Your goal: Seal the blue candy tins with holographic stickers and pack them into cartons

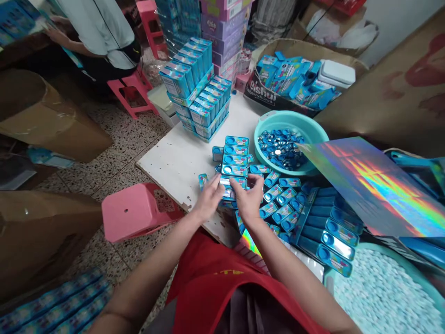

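Note:
My left hand (209,199) and my right hand (251,197) meet over a small blue tin (229,191) at the near end of a row of blue tins (235,157) lined up on the white table (177,160). Both hands curl their fingers around that tin, thumbs on top. More loose blue tins (281,204) lie in a heap just right of my right hand. A teal basin (314,132) with several round blue caps (281,148) stands beyond them.
Stacked trays of boxed tins (198,88) stand at the table's far end. A cardboard box (299,79) of packs sits behind the basin. A holographic sheet (378,185) lies on the right, a pink stool (134,211) on the left. Another person (100,37) sits far left.

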Motion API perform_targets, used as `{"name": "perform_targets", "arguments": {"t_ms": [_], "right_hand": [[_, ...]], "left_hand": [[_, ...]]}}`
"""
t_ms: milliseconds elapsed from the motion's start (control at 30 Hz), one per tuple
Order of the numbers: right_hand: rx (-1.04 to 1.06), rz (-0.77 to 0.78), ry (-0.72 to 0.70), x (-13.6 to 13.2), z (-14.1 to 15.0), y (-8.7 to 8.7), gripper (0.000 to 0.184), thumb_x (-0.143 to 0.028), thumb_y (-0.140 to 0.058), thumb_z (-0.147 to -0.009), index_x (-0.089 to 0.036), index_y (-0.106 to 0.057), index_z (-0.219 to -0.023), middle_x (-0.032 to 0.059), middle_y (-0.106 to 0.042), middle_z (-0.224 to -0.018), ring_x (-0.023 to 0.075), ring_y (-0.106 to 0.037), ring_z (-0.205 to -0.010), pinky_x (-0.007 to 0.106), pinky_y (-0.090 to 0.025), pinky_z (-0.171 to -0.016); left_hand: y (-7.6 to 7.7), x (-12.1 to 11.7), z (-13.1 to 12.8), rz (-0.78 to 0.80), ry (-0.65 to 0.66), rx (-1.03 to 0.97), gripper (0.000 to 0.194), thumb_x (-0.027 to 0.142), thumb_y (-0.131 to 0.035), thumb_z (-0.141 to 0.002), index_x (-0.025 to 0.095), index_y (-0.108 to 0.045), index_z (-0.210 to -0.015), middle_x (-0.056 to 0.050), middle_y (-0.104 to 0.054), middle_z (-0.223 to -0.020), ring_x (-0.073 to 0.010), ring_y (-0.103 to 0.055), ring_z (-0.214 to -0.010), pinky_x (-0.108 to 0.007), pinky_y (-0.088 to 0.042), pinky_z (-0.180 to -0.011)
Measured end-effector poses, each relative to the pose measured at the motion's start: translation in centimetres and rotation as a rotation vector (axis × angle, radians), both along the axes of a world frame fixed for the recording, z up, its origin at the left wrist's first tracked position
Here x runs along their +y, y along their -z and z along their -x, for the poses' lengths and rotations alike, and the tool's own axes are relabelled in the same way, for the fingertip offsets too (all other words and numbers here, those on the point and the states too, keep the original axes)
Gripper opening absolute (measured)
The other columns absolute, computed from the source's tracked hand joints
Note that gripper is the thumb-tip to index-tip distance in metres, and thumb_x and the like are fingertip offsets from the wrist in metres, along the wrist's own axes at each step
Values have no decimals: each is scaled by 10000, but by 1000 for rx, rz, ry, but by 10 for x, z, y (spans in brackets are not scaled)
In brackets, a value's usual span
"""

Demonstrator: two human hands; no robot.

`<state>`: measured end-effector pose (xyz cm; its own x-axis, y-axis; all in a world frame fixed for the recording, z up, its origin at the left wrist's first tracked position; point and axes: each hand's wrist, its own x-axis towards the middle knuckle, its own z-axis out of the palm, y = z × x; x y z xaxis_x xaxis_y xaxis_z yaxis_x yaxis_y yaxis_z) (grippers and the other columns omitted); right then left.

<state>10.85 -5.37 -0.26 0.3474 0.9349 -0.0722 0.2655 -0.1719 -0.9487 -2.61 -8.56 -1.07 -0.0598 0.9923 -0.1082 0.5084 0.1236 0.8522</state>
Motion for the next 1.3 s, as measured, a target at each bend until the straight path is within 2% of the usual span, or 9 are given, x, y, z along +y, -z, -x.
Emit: {"name": "perform_targets", "arguments": {"t_ms": [133,267,400,467,600,767,1000,1133,1300], "right_hand": [[48,-15,-41,5,-5,-3,354,-391,-668,-678,-176,-481,-888,28,-552,-844,176,-542,-774,332,-452,-743],[-26,-132,-154,-44,-44,-8,234,-329,-575,-820,-196,-515,-1004,55,-576,-972,176,-565,-861,325,-462,-772],[-168,-93,-656,-119,-109,-3,87,-265,-525,-899,-222,-581,-846,7,-609,-778,143,-578,-717,263,-469,-664],[-266,-63,-722,-143,-139,6,123,-270,-501,-915,-225,-596,-852,17,-623,-768,153,-587,-710,274,-480,-652],[-488,-53,-522,-160,-172,27,166,-331,-487,-920,-213,-593,-869,51,-626,-794,192,-596,-752,323,-509,-666],[-649,-100,-256,-164,-177,44,313,-370,-466,-926,-186,-516,-1174,121,-572,-996,216,-579,-871,344,-543,-683],[-986,-196,-433,-168,-177,47,450,-257,-394,-950,-192,-365,-1394,163,-552,-1167,263,-543,-1010,406,-503,-808],[-1137,-188,-479,-172,-178,49,489,-215,-379,-949,-178,-301,-1431,159,-559,-1237,264,-556,-998,375,-487,-740],[-1133,-152,-474,-170,-175,46,500,-251,-380,-955,-177,-289,-1441,155,-548,-1257,255,-546,-1028,368,-467,-778]], "left_hand": [[1,-25,-2,6,32,200,589,582,-270,-904,191,-491,-1285,-134,-440,-1387,-293,-359,-1304,-487,-296,-1052],[-10,-53,-8,-296,-83,350,368,430,-431,-908,163,-596,-1101,-125,-601,-1096,-234,-529,-1067,-397,-418,-931],[-7,-64,-64,-377,465,297,179,281,-482,-905,183,-623,-956,-42,-635,-897,-171,-554,-872,-314,-455,-805],[1,-58,-100,-280,665,377,260,353,-559,-861,179,-604,-1050,-55,-627,-983,-211,-538,-934,-358,-448,-821],[12,-38,-147,-144,823,582,320,416,-631,-797,163,-611,-991,-91,-596,-1021,-278,-506,-1008,-416,-417,-831],[4,-33,-151,10,852,523,124,256,-521,-877,204,-608,-948,-35,-644,-941,-227,-526,-968,-375,-380,-834],[-1,-32,-154,74,849,485,215,244,-438,-890,218,-646,-841,-22,-677,-882,-213,-551,-913,-354,-369,-812],[3,-30,-156,114,809,489,219,234,-434,-876,227,-647,-827,-15,-684,-878,-208,-567,-905,-346,-377,-806],[3,-29,-156,138,827,472,230,241,-426,-872,230,-649,-818,-13,-694,-890,-205,-580,-915,-337,-381,-821]]}}
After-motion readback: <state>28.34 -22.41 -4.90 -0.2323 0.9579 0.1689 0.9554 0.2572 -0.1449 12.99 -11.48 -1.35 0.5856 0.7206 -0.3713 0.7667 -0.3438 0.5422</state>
